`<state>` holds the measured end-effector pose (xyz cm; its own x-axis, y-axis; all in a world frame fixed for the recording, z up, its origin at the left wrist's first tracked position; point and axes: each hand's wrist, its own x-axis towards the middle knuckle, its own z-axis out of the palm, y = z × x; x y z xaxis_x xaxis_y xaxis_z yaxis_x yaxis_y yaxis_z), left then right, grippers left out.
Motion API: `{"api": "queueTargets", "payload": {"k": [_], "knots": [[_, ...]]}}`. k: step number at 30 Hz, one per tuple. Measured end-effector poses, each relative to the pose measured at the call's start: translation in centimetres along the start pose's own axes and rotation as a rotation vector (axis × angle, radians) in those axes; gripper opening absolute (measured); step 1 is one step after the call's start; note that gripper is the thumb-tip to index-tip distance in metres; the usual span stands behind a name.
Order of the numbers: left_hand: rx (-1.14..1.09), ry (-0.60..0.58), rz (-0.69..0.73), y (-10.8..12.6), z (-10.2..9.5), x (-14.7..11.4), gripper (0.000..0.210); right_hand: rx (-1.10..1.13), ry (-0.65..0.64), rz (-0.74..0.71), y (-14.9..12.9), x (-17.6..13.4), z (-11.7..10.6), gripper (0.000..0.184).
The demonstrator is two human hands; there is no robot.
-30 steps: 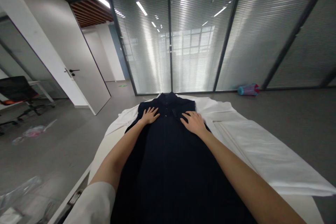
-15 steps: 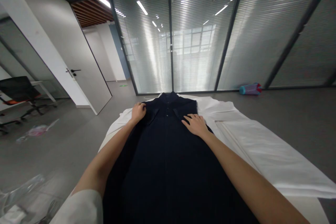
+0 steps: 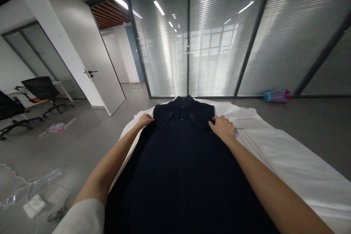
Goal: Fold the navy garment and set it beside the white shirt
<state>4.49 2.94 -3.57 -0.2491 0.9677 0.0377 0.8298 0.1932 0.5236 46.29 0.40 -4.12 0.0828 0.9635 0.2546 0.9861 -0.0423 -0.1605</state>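
Note:
A long navy sleeveless dress (image 3: 178, 161) lies spread out, front up, with its collar at the far end, small buttons down the chest and a flap on each side. My left hand (image 3: 146, 120) is closed at the dress's left edge, just below the armhole, with fingertips pinching the fabric. At the opposite edge, my right hand (image 3: 223, 127) has its thumb and bent fingers closed on the cloth near the right armhole. Beneath the dress is a white cloth (image 3: 285, 153), wrinkled and layered on the right.
An open door (image 3: 101, 69) stands at the left of a glass partition (image 3: 214, 51). Office chairs (image 3: 44, 91) are at far left. Clear plastic, a white adapter (image 3: 34, 206) and a cable lie on the floor at left. A blue-and-red bundle (image 3: 276, 95) lies by the partition.
Both hands have moved outward to the dress's side edges, the right one off the chest area. The fingers have closed on the fabric. The view has turned slightly left.

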Motion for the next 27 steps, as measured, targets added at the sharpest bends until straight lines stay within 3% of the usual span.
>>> {"api": "queueTargets", "payload": {"k": [5,16,27], "knots": [[0.026,-0.007,0.008,-0.1,0.1,-0.6,0.022,0.049,-0.09,0.037,0.2,0.1,0.6,0.037],[0.165,0.131,0.018,0.4,0.8,-1.6,0.029,0.03,-0.058,0.005,0.3,-0.1,0.9,0.034],[0.274,0.03,0.123,0.1,-0.7,-1.7,0.051,-0.006,-0.06,-0.001,0.2,-0.1,1.1,0.036]]}}
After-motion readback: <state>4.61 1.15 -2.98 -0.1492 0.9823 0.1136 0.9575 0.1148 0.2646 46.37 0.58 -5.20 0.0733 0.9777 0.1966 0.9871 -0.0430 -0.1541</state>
